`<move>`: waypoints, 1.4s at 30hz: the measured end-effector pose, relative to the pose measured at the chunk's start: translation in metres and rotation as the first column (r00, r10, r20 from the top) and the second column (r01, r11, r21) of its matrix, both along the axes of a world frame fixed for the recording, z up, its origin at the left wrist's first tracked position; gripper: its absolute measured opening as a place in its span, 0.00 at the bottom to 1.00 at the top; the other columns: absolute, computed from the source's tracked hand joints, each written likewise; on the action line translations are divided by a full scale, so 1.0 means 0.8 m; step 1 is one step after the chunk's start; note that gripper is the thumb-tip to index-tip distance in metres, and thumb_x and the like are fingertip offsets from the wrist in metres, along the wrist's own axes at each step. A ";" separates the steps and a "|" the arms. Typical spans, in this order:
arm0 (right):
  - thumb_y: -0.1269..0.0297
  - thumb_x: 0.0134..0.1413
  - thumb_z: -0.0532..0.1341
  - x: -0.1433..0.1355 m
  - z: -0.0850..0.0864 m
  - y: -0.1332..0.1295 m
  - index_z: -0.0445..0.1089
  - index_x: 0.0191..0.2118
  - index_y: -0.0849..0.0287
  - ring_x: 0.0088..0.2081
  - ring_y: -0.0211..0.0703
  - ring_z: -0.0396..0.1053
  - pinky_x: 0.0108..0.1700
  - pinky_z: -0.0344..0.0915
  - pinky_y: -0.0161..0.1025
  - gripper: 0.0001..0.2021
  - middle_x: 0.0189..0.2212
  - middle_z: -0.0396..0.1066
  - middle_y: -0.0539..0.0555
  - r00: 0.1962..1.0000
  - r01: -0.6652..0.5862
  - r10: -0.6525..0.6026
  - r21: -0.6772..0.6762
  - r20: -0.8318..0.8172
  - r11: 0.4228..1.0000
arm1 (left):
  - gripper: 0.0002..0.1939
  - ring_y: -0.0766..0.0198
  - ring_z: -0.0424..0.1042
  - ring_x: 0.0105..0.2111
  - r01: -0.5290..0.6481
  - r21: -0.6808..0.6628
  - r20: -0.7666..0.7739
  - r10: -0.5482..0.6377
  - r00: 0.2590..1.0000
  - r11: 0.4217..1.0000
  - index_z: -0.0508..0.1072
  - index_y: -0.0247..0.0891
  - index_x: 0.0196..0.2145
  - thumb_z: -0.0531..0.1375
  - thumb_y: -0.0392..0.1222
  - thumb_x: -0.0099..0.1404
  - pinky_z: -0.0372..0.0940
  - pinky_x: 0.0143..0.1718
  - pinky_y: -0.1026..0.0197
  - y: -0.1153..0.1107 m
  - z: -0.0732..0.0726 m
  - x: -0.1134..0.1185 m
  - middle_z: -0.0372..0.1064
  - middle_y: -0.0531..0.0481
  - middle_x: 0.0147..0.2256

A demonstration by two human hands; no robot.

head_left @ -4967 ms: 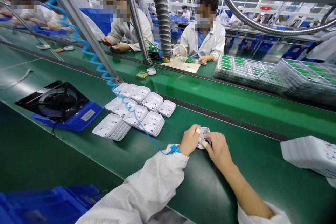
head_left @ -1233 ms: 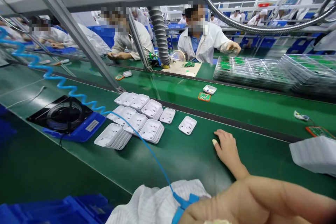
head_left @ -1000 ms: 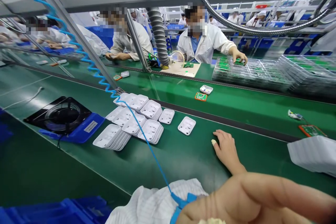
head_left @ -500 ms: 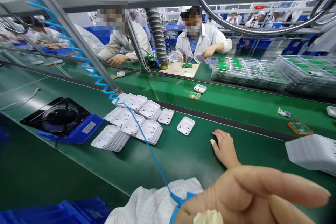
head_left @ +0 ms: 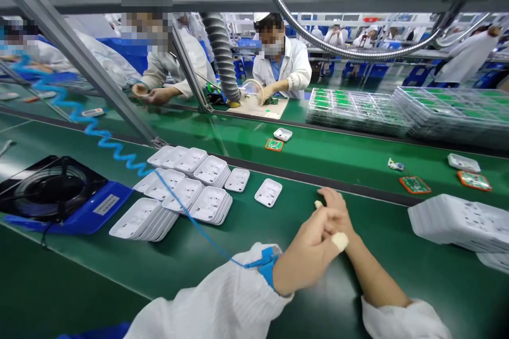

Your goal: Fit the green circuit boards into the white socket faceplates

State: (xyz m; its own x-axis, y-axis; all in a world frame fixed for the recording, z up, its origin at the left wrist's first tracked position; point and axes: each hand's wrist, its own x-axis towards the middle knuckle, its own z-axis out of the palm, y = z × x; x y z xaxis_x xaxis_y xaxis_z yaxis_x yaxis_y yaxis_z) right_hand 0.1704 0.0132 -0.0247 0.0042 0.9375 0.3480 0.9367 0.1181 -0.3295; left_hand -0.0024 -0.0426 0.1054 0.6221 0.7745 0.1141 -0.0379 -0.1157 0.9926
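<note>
My left hand, with a blue wrist strap and a pale finger cot on its thumb, reaches across the green bench. Its fingers lie over my right hand and seem to touch it. Nothing shows in either hand. The fingers of the right hand are stretched out, partly covered by the left; a finger cot shows there too. Nearest to the hands, a single white plastic housing lies on the bench. Further left sit a lone housing and stacked housings.
A black fan lies on a blue base at left. More stacked housings stand at right. Beyond a dark rail, a green belt carries circuit boards. A blue coiled cord crosses the left side. Co-workers sit opposite.
My left hand has come down from close to the camera onto my right hand. The view has shifted right, and the co-worker opposite has lowered an arm to the mat.
</note>
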 end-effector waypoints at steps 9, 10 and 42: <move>0.60 0.50 0.53 0.191 0.034 0.094 0.59 0.51 0.72 0.50 0.64 0.59 0.47 0.58 0.54 0.25 0.49 0.60 0.71 0.691 0.723 -0.714 -0.098 0.114 0.684 | 0.21 0.51 0.52 0.57 0.323 0.550 -0.674 0.180 0.717 0.770 0.60 0.36 0.52 0.56 0.42 0.61 0.46 0.59 0.44 0.029 -0.105 -0.018 0.58 0.40 0.53; 0.59 0.49 0.54 0.206 0.031 0.097 0.59 0.51 0.72 0.51 0.65 0.58 0.48 0.57 0.55 0.26 0.49 0.59 0.72 0.643 0.765 -0.757 -0.129 0.116 0.630 | 0.21 0.51 0.52 0.58 0.332 0.559 -0.678 0.188 0.711 0.760 0.60 0.36 0.52 0.56 0.42 0.61 0.45 0.59 0.44 0.030 -0.107 -0.016 0.57 0.40 0.54; 0.53 0.50 0.55 0.025 0.042 -0.044 0.63 0.36 0.57 0.30 0.39 0.67 0.32 0.59 0.34 0.13 0.29 0.69 0.51 0.952 0.006 -0.122 -0.381 -0.280 0.925 | 0.19 0.57 0.54 0.57 0.133 0.579 -0.536 0.253 0.805 0.804 0.64 0.38 0.48 0.50 0.30 0.59 0.47 0.60 0.45 0.052 -0.137 -0.015 0.59 0.44 0.53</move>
